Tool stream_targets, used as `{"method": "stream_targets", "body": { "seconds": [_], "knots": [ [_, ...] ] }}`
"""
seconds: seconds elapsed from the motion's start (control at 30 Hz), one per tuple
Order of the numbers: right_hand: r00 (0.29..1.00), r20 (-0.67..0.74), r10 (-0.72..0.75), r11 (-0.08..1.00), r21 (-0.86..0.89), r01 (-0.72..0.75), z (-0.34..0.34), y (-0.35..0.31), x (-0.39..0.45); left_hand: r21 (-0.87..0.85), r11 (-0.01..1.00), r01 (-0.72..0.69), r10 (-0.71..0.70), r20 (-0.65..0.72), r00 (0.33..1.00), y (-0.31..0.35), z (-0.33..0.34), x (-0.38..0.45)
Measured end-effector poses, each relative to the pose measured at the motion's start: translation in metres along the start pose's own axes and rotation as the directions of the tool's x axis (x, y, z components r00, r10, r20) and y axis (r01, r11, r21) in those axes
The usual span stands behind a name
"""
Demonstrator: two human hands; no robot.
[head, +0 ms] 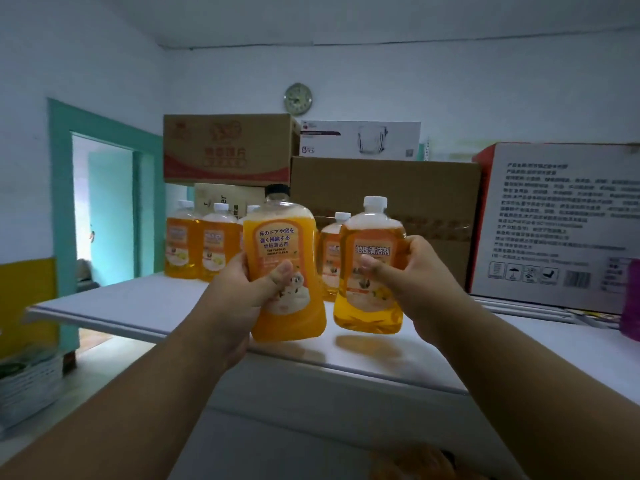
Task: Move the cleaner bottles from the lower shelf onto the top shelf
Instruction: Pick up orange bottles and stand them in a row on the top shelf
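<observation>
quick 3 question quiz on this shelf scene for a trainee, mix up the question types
1. True or false: the left hand and the right hand each grip an orange bottle above the top shelf.
2. What colour is the cap of the left-hand bottle? A white, B black, C green
3. Fill in: the right-hand bottle has a ____ cap.

Key:
1. True; neither bottle is set down yet.
2. B
3. white, like the caps of the standing bottles at the back of the shelf.
</observation>
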State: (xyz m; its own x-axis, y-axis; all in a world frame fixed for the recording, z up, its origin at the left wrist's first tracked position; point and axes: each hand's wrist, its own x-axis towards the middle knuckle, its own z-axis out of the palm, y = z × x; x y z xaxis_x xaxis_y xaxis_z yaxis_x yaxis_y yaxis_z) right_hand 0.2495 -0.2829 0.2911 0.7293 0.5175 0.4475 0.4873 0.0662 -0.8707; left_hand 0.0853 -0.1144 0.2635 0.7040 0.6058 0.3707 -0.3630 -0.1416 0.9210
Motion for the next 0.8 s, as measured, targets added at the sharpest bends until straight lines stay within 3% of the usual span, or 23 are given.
{"method": "stream_targets", "body": {
  "seconds": [0.27, 0.5, 0.8],
  "knots": [
    [0.996, -0.048, 0.075, 0.984, -0.157, -0.082, 0.040, 0.000, 0.025, 0.060, 0.998, -0.010, 0.005, 0.075, 0.997, -0.009, -0.039, 0.055],
    [0.997, -0.027, 0.075, 0.993, -0.085, -0.077, 0.138, -0.011, 0.043, 0.047, 0.998, -0.047, 0.040, 0.133, 0.990, -0.004, -0.128, 0.081],
    [0.989, 0.095, 0.110, 0.984, -0.152, -0.095, 0.298, -0.023, 0.101, -0.016, 0.994, -0.107, 0.107, -0.014, 0.994, -0.006, -0.275, 0.112]
  ]
}}
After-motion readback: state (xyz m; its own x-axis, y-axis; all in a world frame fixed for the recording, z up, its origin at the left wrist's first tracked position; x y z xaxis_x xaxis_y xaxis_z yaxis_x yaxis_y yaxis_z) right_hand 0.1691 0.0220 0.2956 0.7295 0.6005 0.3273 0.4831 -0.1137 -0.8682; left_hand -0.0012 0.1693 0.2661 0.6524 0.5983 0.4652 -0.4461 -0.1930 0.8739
